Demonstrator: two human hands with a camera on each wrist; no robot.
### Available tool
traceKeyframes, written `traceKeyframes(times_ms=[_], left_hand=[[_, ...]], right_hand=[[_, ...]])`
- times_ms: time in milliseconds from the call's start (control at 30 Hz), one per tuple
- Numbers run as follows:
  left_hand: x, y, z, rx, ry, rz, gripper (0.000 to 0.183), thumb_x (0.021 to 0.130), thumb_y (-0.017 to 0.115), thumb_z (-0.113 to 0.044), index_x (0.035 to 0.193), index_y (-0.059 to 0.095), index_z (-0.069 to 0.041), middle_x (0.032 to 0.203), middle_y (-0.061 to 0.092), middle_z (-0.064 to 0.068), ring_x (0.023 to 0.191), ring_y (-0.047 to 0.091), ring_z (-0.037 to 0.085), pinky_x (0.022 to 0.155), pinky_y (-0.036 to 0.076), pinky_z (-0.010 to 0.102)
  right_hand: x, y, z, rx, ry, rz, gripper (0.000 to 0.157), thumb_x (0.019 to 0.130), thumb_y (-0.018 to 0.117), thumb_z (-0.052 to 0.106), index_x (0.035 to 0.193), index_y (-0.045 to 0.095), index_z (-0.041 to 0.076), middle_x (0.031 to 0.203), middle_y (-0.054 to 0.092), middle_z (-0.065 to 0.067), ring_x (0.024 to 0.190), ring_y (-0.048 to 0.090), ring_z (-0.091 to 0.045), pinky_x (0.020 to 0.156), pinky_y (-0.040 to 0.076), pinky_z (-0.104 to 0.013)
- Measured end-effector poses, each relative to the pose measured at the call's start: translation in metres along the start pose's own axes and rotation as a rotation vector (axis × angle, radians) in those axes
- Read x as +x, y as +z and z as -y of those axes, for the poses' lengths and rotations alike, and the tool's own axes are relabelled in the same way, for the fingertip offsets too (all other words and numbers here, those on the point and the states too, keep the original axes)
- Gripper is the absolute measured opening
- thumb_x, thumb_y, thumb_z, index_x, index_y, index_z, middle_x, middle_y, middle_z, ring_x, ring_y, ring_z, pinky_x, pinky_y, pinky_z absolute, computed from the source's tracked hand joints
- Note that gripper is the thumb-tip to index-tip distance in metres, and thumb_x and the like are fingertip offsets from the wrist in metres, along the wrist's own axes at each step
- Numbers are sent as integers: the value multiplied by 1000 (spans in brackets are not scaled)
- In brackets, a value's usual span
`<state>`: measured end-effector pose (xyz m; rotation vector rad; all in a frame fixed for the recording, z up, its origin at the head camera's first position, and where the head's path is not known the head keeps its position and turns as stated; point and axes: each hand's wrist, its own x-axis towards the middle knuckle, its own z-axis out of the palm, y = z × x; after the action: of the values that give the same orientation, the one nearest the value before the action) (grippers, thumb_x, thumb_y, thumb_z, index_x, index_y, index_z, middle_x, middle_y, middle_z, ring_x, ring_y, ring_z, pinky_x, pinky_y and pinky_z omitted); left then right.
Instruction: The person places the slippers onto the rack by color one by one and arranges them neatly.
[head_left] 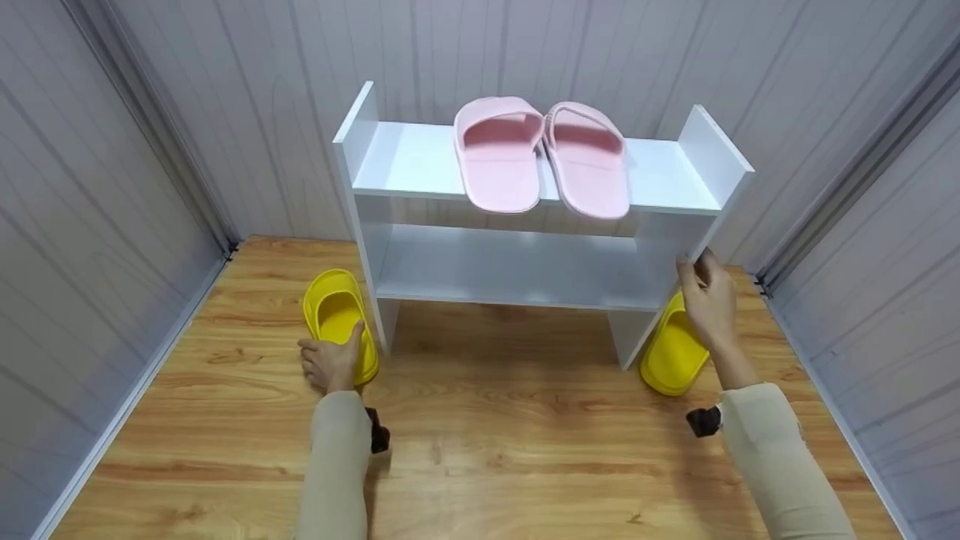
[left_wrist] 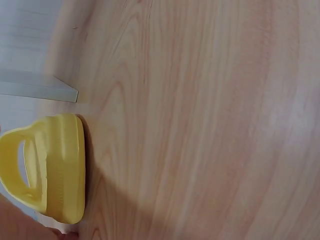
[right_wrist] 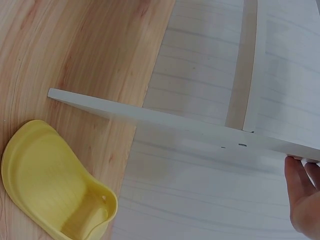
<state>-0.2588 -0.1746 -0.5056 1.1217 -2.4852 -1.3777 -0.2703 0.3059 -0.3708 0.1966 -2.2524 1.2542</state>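
In the head view, my left hand (head_left: 328,360) holds a yellow slipper (head_left: 337,319) across its heel part, thumb over the shoe and fingers along its outer side. That slipper (left_wrist: 62,170) lies sole down on the wood floor in the left wrist view, with part of my hand (left_wrist: 22,225) beside it. My right hand (head_left: 709,296) touches the right side panel of a white two-tier shoe rack (head_left: 649,334), fingertips at its outer face near the front edge. Another yellow slipper (right_wrist: 45,175) rests on the floor below this hand, outside the panel.
A pair of pink slippers (head_left: 502,176) sits side by side on the upper shelf, heels overhanging its front. The lower shelf (head_left: 510,266) shows below. Pale panelled walls (head_left: 465,45) stand behind and on both sides. Wood-pattern floor (head_left: 510,435) extends in front of the rack.
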Motion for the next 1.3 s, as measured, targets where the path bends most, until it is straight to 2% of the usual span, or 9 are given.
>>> traceKeyframes(times_ms=[133,267,433,667,833,967,1133,1300], left_hand=[[0,2,0,34,43,80,104,80,51,-51,132,-13,12,138,-2,33,126,0,42,100,4,50],[0,4,-1,67,56,107,104,80,53,-48,131,-13,13,137,-4,34,126,-2,42,100,3,50],[-4,5,0,85,62,95,110,76,59,-48,132,-13,12,137,-2,34,126,-1,42,101,3,48],[-7,5,2,106,98,88,108,73,63,-38,132,-13,10,136,1,34,125,1,43,100,6,49],[-6,3,2,105,83,102,108,70,65,-33,133,-13,8,135,4,33,125,4,44,100,6,49],[-5,4,3,119,83,84,110,70,65,-36,133,-13,9,133,7,33,124,6,44,100,6,50],[-2,8,9,161,102,25,111,70,64,-45,133,-8,11,132,11,34,123,10,43,98,8,50],[1,9,10,167,113,1,108,69,66,-45,134,-2,9,129,18,33,119,17,43,96,13,51]], right_hand=[[0,0,0,0,-9,-7,39,91,47,25,118,51,-2,115,54,-17,106,50,-27,85,40,-42],[0,-1,0,8,-11,2,40,92,47,25,120,50,-3,116,53,-17,106,49,-27,85,40,-42],[-1,0,1,11,8,11,41,92,46,26,122,48,-2,118,52,-18,107,48,-28,87,39,-42],[-1,1,-2,25,-10,0,36,91,48,26,115,53,-2,111,56,-17,103,51,-25,88,38,-41],[-2,0,-1,14,4,6,41,91,47,28,120,50,-1,116,53,-17,107,49,-27,88,38,-42],[-1,0,-1,16,12,7,42,91,47,28,121,49,-1,117,52,-18,108,48,-28,88,38,-44],[-1,1,-1,21,-5,11,41,91,47,28,120,50,-2,116,53,-18,107,49,-28,87,38,-44],[-2,-1,1,18,24,23,41,92,46,28,120,49,-1,117,52,-18,108,48,-28,87,38,-44]])
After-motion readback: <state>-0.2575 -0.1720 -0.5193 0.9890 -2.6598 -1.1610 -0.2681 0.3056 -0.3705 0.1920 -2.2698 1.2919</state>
